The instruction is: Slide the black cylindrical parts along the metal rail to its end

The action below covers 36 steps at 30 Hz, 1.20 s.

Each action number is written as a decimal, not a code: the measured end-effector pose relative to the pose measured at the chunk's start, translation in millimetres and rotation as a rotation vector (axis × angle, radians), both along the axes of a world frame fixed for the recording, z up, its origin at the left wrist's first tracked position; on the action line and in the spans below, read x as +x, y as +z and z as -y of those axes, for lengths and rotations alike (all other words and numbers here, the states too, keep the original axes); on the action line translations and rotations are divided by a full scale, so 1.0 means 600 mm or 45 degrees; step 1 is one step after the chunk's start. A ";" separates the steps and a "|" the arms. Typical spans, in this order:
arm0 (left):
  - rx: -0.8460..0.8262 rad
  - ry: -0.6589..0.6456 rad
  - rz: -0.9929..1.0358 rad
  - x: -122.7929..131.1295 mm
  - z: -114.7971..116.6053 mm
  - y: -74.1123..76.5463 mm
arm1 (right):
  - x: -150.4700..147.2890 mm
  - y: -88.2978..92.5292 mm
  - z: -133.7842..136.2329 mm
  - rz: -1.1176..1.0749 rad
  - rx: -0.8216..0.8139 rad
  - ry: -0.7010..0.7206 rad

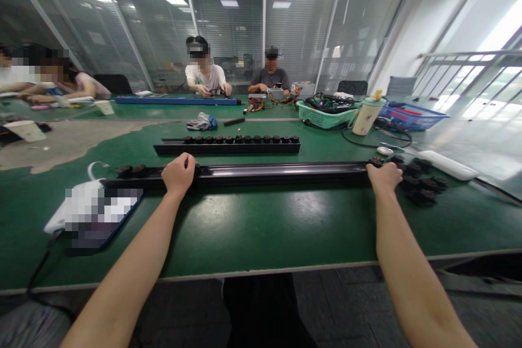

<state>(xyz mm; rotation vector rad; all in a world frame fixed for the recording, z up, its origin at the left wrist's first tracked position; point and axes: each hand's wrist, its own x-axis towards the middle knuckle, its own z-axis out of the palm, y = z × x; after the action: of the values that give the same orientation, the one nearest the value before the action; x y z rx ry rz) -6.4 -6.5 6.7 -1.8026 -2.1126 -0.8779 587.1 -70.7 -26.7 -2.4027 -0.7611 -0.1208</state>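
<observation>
A long black metal rail point(285, 170) with a shiny channel lies across the table in front of me. My left hand point(179, 175) is closed on its left part, beside a small black module just right of the fingers. More round-topped black modules point(131, 171) sit at the rail's left end. Around the right end of the rail, my right hand point(385, 176) is closed; its fingertips are partly hidden. A heap of loose black modules point(424, 182) lies right beside that hand. Behind the rail stands a shorter black strip point(228, 148) carrying a row of several such modules.
At left lie a white power adapter point(77, 206) and a phone point(118, 217). A white power strip point(448, 165) is at right. Farther back are a green basket point(326, 116) of cables, a cream tumbler point(367, 116), a blue basket point(411, 116) and grey gloves point(202, 122). Several people sit across the table.
</observation>
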 end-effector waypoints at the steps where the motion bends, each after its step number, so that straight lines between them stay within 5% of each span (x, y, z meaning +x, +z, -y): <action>1: 0.000 -0.001 0.005 0.000 0.000 0.000 | 0.000 -0.001 0.001 -0.005 0.019 -0.009; 22: 0.010 0.003 -0.010 -0.002 -0.004 -0.004 | 0.010 -0.001 -0.012 -0.070 0.432 -0.526; 30: 0.012 0.017 -0.013 -0.001 -0.005 -0.004 | 0.017 -0.007 -0.020 -0.057 0.484 -0.428; 36: 0.025 0.004 -0.011 -0.005 -0.008 -0.007 | -0.022 0.000 -0.010 0.434 0.466 -0.100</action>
<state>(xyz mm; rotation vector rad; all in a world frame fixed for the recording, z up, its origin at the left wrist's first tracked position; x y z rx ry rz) -9.6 -1.9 2.6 -1.7903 -2.0938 -0.8856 574.0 -64.6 -26.7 -2.0828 -0.7208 -0.6569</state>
